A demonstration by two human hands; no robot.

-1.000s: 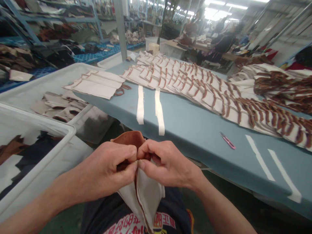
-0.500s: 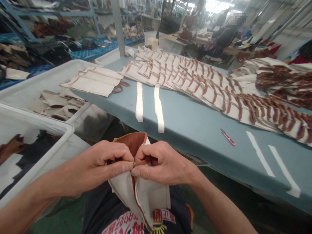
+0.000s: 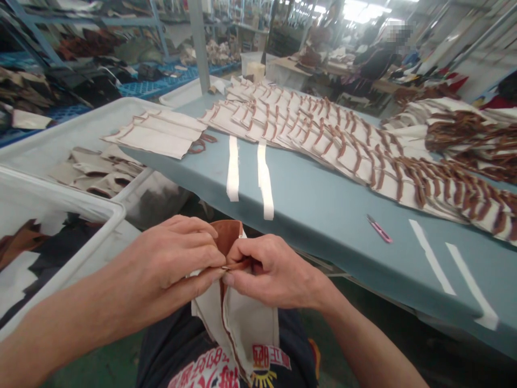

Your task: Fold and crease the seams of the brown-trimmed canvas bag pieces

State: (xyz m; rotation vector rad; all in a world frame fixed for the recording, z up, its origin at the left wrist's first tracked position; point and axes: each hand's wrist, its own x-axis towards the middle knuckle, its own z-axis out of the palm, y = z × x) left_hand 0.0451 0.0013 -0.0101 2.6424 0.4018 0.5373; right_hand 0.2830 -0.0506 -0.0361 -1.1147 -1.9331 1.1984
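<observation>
Over my lap hangs a sewn piece [image 3: 254, 318], cream on its outer face with a brown, leather-like inner side and a seam running down its middle. My left hand [image 3: 173, 264] pinches its upper edge near the seam, fingers bent over thumb. Right beside it, my right hand [image 3: 262, 272] grips the same edge between thumb and curled fingers. The fingertips of both hands nearly meet at the top of the seam. What exactly lies between the fingertips is too small to make out.
On the blue-grey table [image 3: 323, 199] are rows of cream pieces with brown edges [image 3: 323, 134], a pink-handled cutter [image 3: 379, 229] and white strips [image 3: 265, 180]. White bins [image 3: 117, 213] holding material stand at left. Blue shelving and a person [image 3: 371, 64] are in the background.
My left hand has rolled over the edge, its fingers now extending further across the top. My right hand stays nearly in place. The piece's left side has swung slightly inward.
</observation>
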